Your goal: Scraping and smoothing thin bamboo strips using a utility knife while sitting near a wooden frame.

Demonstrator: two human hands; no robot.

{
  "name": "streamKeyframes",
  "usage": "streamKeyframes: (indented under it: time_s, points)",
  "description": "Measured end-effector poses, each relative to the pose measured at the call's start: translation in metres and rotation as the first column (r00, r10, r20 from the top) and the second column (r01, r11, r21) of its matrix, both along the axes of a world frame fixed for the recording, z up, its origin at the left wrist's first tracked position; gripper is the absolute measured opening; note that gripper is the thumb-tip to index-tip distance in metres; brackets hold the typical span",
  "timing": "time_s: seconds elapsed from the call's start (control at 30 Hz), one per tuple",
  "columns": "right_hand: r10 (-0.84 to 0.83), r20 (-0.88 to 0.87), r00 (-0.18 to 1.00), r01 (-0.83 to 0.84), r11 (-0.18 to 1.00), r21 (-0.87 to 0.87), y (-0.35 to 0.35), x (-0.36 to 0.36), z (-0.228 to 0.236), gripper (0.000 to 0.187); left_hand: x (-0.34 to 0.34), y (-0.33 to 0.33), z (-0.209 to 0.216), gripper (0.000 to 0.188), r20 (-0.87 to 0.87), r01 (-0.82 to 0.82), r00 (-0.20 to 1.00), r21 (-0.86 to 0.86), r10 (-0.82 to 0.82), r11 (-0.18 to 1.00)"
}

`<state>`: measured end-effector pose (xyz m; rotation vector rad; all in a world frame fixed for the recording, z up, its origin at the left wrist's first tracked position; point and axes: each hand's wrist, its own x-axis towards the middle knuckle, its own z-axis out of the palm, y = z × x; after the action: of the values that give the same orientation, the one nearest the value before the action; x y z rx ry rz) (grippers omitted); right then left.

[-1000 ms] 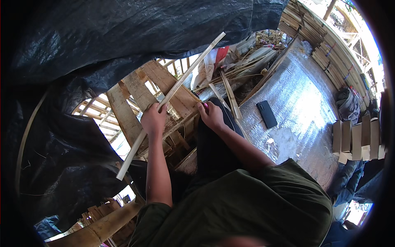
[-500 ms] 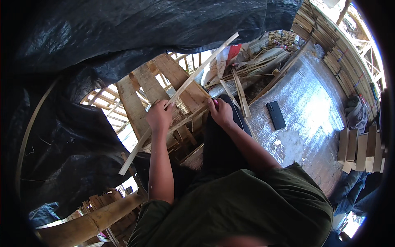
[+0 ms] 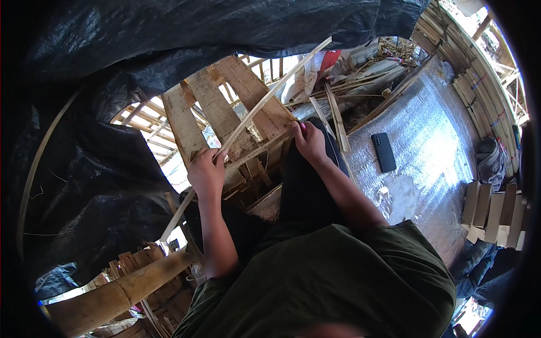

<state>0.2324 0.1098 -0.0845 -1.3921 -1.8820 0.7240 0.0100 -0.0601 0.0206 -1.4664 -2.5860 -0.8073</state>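
My left hand (image 3: 207,173) is closed around a long, pale strip of bamboo or wood (image 3: 265,101). The strip slants from below that hand up to the far right, across a slatted wooden bench (image 3: 211,101). At the bench's near right corner, above my right thigh, my right hand (image 3: 313,143) is closed on a small pink object (image 3: 303,127). Its fingers cover most of that object, so its kind is unclear. Thin strips (image 3: 336,115) lean just beyond the right hand.
A dark phone (image 3: 384,152) lies on the silvery sheet (image 3: 417,112) to my right. Stacked strips (image 3: 476,104) line the far right, with cardboard-like pieces (image 3: 493,213) nearer. Black tarpaulin (image 3: 101,186) hangs at left and above. A thick bamboo pole (image 3: 118,296) crosses the lower left.
My left hand has moved down and left, a little closer to the strip's near end. The right hand keeps its grip by the bench corner. The whole view has shifted slightly.
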Motion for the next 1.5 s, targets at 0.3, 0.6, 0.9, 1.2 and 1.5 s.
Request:
streamKeyframes:
  time_s: [0.3, 0.6, 0.9, 1.2, 1.5]
  points:
    - [0.009, -0.019, 1.000, -0.010, 1.000, -0.023, -0.002, 0.001, 0.001, 0.058, 0.010, 0.003, -0.028, 0.011, -0.048, -0.057, 0.997, 0.095, 0.061, 0.994]
    - [-0.004, 0.013, 1.000, 0.005, 0.999, -0.046, -0.001, 0.002, 0.000, 0.059, 0.006, 0.010, -0.033, 0.017, -0.132, -0.047, 0.990, 0.004, 0.047, 0.999]
    - [-0.004, -0.007, 1.000, 0.003, 1.000, -0.022, -0.003, 0.001, 0.006, 0.056, 0.008, 0.035, -0.040, 0.018, -0.091, -0.058, 0.994, 0.025, 0.060, 0.998]
    - [0.198, 0.118, 0.973, -0.211, 0.971, 0.111, 0.011, -0.019, 0.080, 0.039, 0.003, 0.046, -0.038, 0.015, -0.097, -0.132, 0.986, 0.067, 0.139, 0.989]
    - [0.264, 0.550, 0.792, -0.438, 0.873, 0.212, -0.003, -0.113, 0.092, 0.055, 0.003, 0.040, -0.030, 0.009, -0.091, -0.075, 0.992, 0.116, 0.086, 0.990]
